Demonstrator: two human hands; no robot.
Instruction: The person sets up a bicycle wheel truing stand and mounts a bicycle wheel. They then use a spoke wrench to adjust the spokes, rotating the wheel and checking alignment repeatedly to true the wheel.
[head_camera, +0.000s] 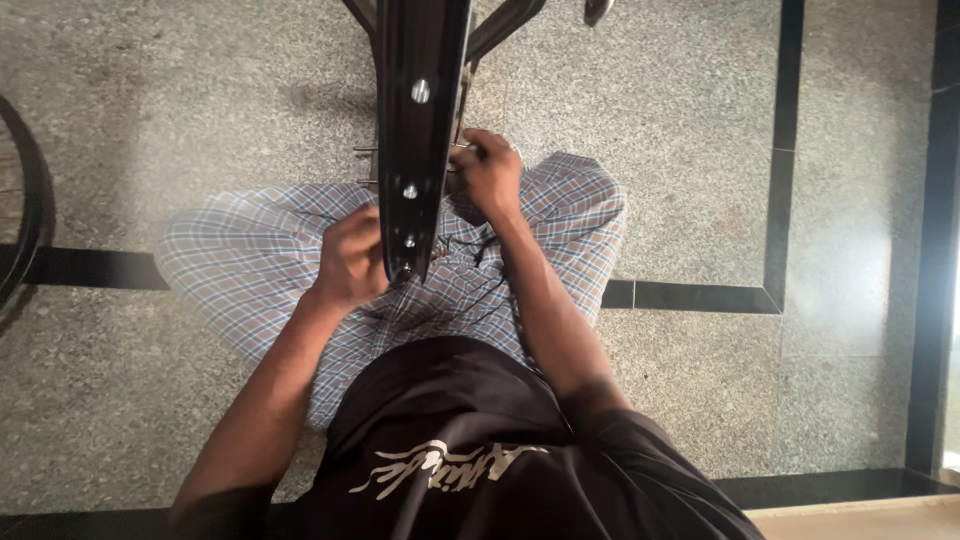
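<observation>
Black metal fills the middle: a glossy wheel rim (415, 130) stands on edge over the lap, and both hands are on it. Left hand (350, 262) curls closed around the rim's lower end; right hand (487, 172) pinches shut at thin spokes (365, 150) beside the rim. Checked trousers (260, 255) spread underneath, with speckled stone floor (700, 150) and its dark border strips beyond.

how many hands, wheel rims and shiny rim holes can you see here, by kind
hands: 2, left hand and right hand, both on the black wheel rim
wheel rims: 2, that one plus a second rim at the picture's left edge
shiny rim holes: 3
total: 7
</observation>
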